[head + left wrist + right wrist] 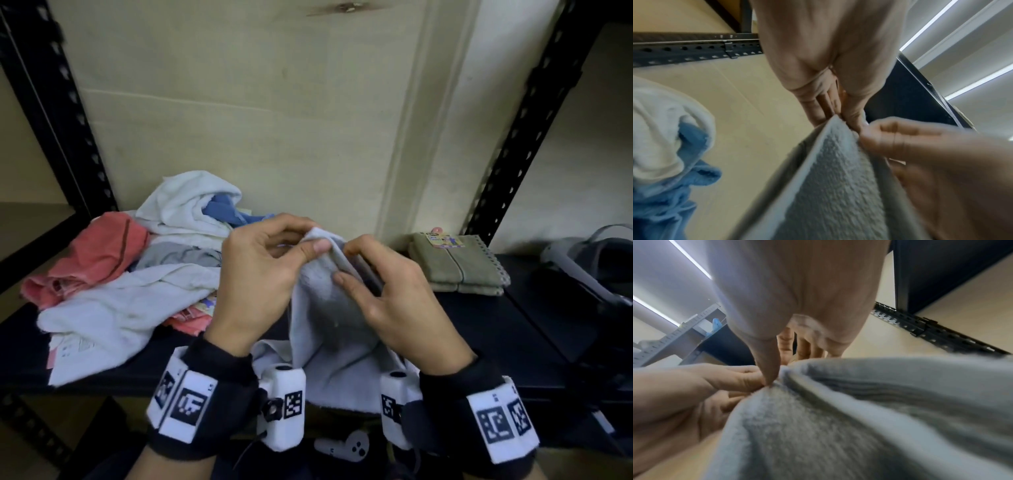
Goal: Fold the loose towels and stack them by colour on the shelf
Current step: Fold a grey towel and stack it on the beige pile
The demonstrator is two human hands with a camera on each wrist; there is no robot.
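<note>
A grey towel (325, 308) hangs from both my hands above the black shelf (479, 325), its lower part draped over the front edge. My left hand (267, 270) pinches its top corner between thumb and fingers. My right hand (380, 284) pinches the same top edge just to the right, thumb against the cloth. The left wrist view shows the grey towel (834, 178) with its edge nipped by my left fingers (851, 112). In the right wrist view, the grey towel (859, 418) bunches under my right thumb. Loose towels lie at the left: white (116, 308), pink (92, 257), blue (222, 209).
A folded olive-green towel stack (459, 263) sits at the back right of the shelf. Black perforated uprights (513, 137) frame the bay. A headset (589, 260) lies on the neighbouring shelf at right, and a white controller (346, 445) lies below.
</note>
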